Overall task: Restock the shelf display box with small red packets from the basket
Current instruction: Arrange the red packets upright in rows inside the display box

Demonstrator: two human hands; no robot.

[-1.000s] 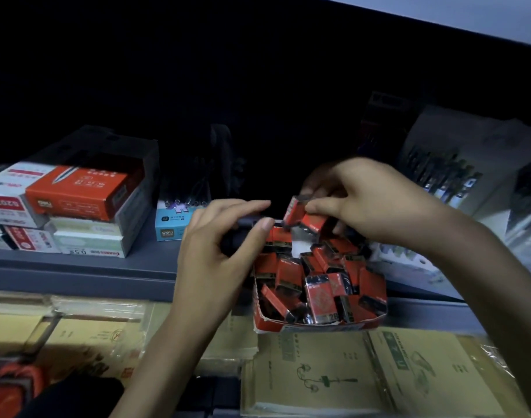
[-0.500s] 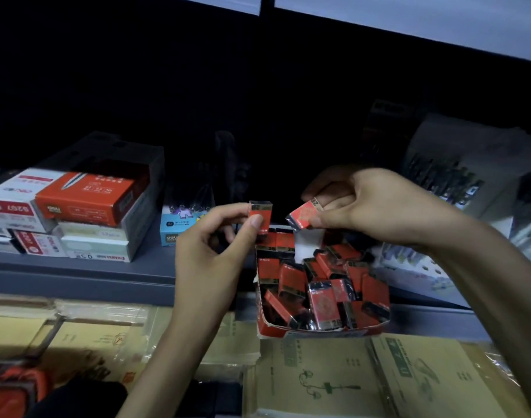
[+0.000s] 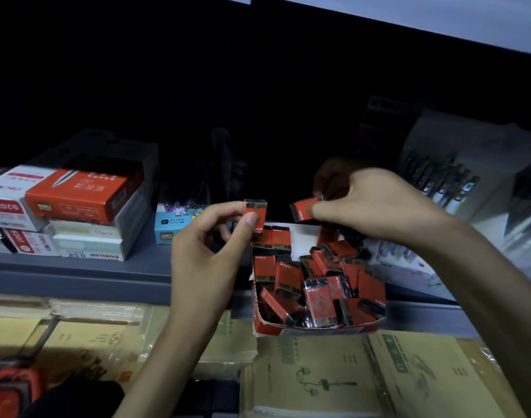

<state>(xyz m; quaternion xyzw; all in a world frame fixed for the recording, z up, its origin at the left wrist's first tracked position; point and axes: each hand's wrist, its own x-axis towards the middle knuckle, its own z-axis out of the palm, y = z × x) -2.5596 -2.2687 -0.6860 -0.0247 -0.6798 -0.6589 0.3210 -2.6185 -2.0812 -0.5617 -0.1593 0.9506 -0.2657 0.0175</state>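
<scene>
A red display box (image 3: pixel 315 328) sits at the shelf's front edge, holding several small red and black packets (image 3: pixel 288 276) in a loose jumble. My left hand (image 3: pixel 204 251) pinches one upright red packet (image 3: pixel 256 211) between thumb and fingers, just above the box's back left corner. My right hand (image 3: pixel 375 203) pinches a second red packet (image 3: pixel 303 209), tilted, above the back of the box. A bare white patch of the box's back wall shows between the two packets. No basket is clearly visible.
Stacked red and white stationery boxes (image 3: pixel 74 200) stand on the grey shelf (image 3: pixel 77 267) at the left, with a small blue box (image 3: pixel 170 227) beside them. Pen packs (image 3: pixel 439 182) lean at the right. Brown paper notebooks (image 3: pixel 333 378) lie on the lower level. An orange object (image 3: pixel 8 387) sits at the bottom left.
Both hands have lifted from the box, each with one packet. The left hand, which held none a second ago, now pinches a packet upright.
</scene>
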